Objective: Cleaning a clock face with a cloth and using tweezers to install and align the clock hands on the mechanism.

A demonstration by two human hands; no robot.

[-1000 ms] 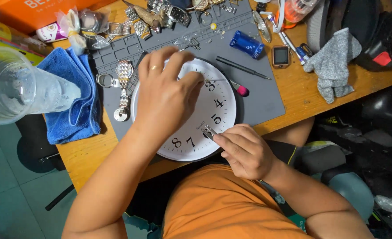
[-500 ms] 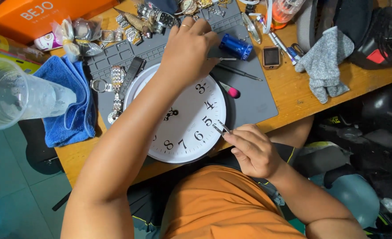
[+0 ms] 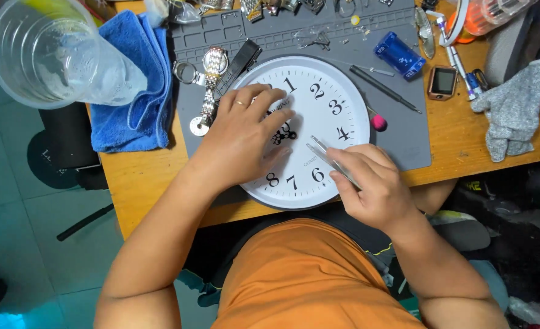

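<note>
A round white wall clock (image 3: 328, 91) with black numerals lies face up on a grey work mat (image 3: 404, 131). My left hand (image 3: 242, 137) rests flat on the clock's left half, fingertips near the black hands at its centre (image 3: 284, 134). A ring shows on one finger. My right hand (image 3: 370, 183) sits at the clock's lower right edge and grips metal tweezers (image 3: 326, 153), whose tips point up and left over the dial.
A blue cloth (image 3: 136, 91) and a clear plastic cup (image 3: 56, 55) lie left. A metal wristwatch (image 3: 212, 79), a thin tool (image 3: 386, 88), a blue cylinder (image 3: 399, 56), a small square watch (image 3: 444, 82) and a grey glove (image 3: 517, 106) surround the clock on the wooden table.
My left hand has come back from the far side of the mat and settled on the clock face. My right hand still holds the tweezers at the lower right edge.
</note>
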